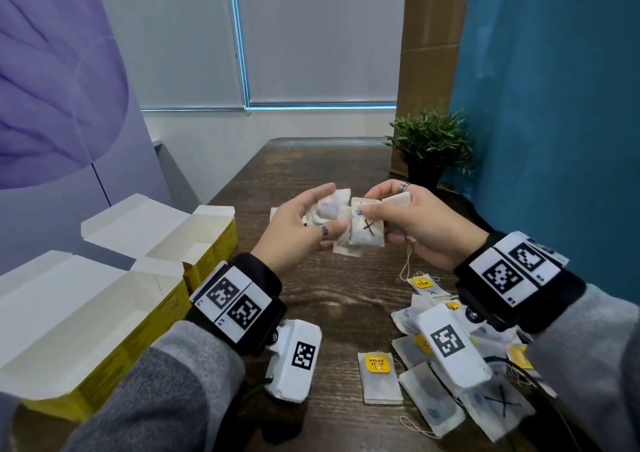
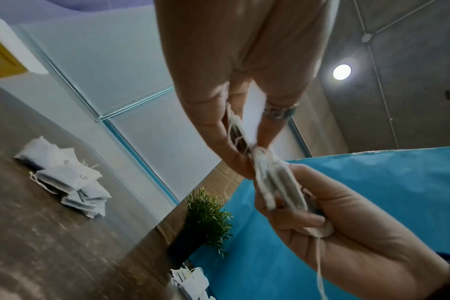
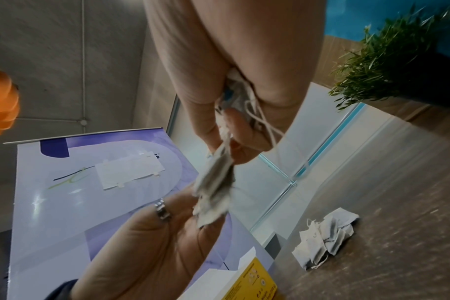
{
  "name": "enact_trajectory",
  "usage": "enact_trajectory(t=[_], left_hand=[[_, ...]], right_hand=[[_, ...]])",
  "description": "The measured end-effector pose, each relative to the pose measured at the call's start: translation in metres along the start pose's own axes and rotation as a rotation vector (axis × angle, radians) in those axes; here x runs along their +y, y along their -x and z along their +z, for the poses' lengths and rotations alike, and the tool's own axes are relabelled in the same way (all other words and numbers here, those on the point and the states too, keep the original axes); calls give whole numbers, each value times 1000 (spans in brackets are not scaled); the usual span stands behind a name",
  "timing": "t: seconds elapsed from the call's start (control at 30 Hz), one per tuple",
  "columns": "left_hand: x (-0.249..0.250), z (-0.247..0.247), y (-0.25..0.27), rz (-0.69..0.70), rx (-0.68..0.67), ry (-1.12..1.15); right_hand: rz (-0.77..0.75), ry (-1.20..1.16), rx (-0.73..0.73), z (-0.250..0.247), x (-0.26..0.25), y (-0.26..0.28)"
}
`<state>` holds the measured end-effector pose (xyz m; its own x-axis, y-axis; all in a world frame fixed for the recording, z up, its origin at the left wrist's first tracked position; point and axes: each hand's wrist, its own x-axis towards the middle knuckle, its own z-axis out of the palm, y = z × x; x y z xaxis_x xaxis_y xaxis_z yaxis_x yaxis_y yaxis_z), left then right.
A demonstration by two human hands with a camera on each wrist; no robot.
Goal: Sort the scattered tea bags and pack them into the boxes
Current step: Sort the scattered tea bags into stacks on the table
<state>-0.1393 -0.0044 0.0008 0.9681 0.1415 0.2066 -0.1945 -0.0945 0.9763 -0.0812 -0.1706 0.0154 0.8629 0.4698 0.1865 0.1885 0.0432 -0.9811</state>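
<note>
A dark wood table runs away from me toward a white wall and lowered blinds, with a blue panel on its right edge and a potted plant at its far right corner. Along the left edge stand 2 open yellow boxes, lids folded back, long axes running roughly along that edge.

Both hands are raised over the middle of the table and meet there. My left hand curls its fingers and thumb round a small bunch of tea bags. My right hand pinches its own stack, fronted by an X-marked tea bag, thumb on the face and fingers behind. The 2 bunches touch edge to edge, so I judge I am passing or squaring bags between hands.

The relation that matters: the boxes lie to the left and nearer me than the held bags, so the left hand is the nearer one for packing. The X-marked tea bag stands nearly upright, long axis tilted slightly, face toward me, a string dangling below the right palm. I judge it needs turning to fit a box, though which way I cannot tell.

A loose heap of tea bags lies by the near right edge, under the right wrist, long axes pointing every way. A smaller pile sits toward the far end of the table, beyond the hands
</note>
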Motion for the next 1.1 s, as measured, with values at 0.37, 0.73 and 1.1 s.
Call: enact_trajectory(t=[0.37,0.73,1.1], left_hand=[[-26,-29,-15,-116,156,-62],[-30,-53,-17,-264,182,154],[-29,-33,-53,-254,210,153]], right_hand=[[72,142,80,-24,6,-1],[226,282,31,-48,26,-8],[112,401,322,-93,16,-34]])
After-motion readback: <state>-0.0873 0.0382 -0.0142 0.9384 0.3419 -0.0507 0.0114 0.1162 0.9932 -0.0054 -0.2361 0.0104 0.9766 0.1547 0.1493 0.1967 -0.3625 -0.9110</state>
